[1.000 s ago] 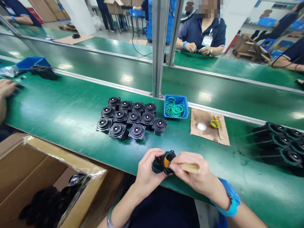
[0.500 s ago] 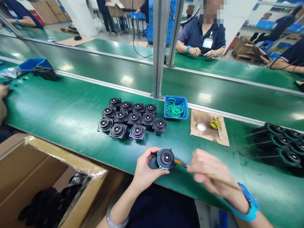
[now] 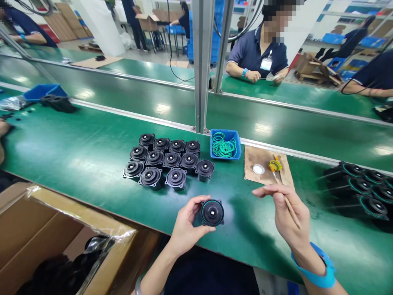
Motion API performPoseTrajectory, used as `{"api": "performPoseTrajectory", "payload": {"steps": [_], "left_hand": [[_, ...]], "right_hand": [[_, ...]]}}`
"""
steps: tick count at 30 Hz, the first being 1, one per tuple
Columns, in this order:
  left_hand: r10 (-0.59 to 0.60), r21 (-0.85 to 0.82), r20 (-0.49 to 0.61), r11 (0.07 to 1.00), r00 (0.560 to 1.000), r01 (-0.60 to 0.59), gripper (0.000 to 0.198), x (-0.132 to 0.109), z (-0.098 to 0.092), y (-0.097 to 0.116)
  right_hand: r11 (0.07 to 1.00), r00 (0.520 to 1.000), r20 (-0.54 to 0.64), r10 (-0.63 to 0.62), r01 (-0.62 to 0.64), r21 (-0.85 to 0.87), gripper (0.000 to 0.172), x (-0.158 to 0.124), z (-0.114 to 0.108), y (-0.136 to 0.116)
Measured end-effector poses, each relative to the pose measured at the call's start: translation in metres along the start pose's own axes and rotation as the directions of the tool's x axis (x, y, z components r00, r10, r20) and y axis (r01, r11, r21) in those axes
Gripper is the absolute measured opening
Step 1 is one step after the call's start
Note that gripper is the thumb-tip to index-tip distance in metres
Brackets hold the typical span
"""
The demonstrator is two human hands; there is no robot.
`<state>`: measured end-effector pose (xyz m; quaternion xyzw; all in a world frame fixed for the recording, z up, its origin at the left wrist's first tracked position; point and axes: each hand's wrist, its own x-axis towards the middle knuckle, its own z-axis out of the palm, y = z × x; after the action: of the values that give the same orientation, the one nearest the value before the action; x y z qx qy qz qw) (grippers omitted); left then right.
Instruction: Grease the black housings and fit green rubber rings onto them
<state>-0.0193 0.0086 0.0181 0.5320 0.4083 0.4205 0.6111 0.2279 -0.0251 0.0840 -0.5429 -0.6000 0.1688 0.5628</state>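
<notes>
My left hand (image 3: 187, 223) grips a round black part (image 3: 212, 212) with a green ring round its rim, held just above the green bench near its front edge. My right hand (image 3: 287, 213) is off to the right, fingers closed on a thin wooden brush (image 3: 282, 186) whose orange tip points toward a yellow pot (image 3: 274, 165) on a brown paper sheet (image 3: 254, 176). Beyond the held part, several similar black parts (image 3: 167, 162) without rings stand in rows. A blue tray (image 3: 225, 135) of green rings sits beside them.
At the right edge stand several black parts with green rings (image 3: 364, 186). An open cardboard box (image 3: 46, 233) with black parts is at the lower left. A metal post (image 3: 201, 65) rises behind the tray. A person in a dark shirt (image 3: 260, 51) works across the belt; another hand (image 3: 3, 127) shows at far left.
My right hand has pulled the brush away from the held part and swung right and up toward the paper sheet. My left hand has turned the part's face toward me.
</notes>
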Motion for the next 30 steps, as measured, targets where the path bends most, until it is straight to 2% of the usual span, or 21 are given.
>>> {"api": "performPoseTrajectory", "payload": {"steps": [3,10,12,16,19,21,23,25,28,30], "left_hand": [[0.003,0.009,0.006,1.000,1.000,-0.003,0.062,0.000,-0.001,0.002],[0.021,0.025,0.022,0.999,1.000,-0.021,0.062,0.000,-0.001,0.002],[0.013,0.038,0.030,0.999,0.999,-0.014,0.061,0.000,-0.003,-0.001],[-0.012,0.088,0.101,0.996,0.995,0.003,0.062,0.002,-0.008,-0.006],[0.063,0.172,0.137,0.981,0.989,-0.087,0.071,0.001,-0.007,-0.008],[0.146,0.317,0.070,0.935,0.987,-0.161,0.090,0.001,-0.002,-0.009],[0.219,0.478,-0.036,0.861,0.975,-0.176,0.106,0.001,0.004,-0.010],[0.257,0.555,-0.078,0.814,0.963,-0.172,0.105,0.002,0.007,-0.010],[0.234,0.483,0.051,0.845,0.971,-0.230,0.091,0.001,0.005,-0.007],[0.194,0.395,0.162,0.885,0.967,-0.244,0.091,0.000,0.002,-0.006]], "right_hand": [[0.998,0.998,0.057,-0.025,0.029,-0.063,0.018,0.001,0.002,0.001],[0.991,0.977,0.182,-0.111,0.122,-0.047,0.010,0.001,0.007,0.007],[0.986,0.952,0.265,-0.150,0.165,-0.033,0.008,0.000,0.008,0.007],[0.970,0.856,0.465,-0.224,0.241,0.022,0.003,-0.003,0.012,0.006],[0.977,0.867,0.464,-0.183,0.211,-0.010,0.005,-0.004,0.013,0.008],[0.980,0.879,0.450,-0.156,0.194,-0.040,0.009,-0.003,0.012,0.009],[0.981,0.875,0.467,-0.130,0.181,-0.065,0.016,-0.001,0.011,0.011],[0.985,0.856,0.508,-0.100,0.156,-0.069,0.021,0.000,0.011,0.011],[0.990,0.817,0.574,-0.063,0.123,-0.068,0.029,0.000,0.012,0.013],[0.991,0.794,0.607,-0.046,0.113,-0.071,0.035,-0.001,0.015,0.014]]}}
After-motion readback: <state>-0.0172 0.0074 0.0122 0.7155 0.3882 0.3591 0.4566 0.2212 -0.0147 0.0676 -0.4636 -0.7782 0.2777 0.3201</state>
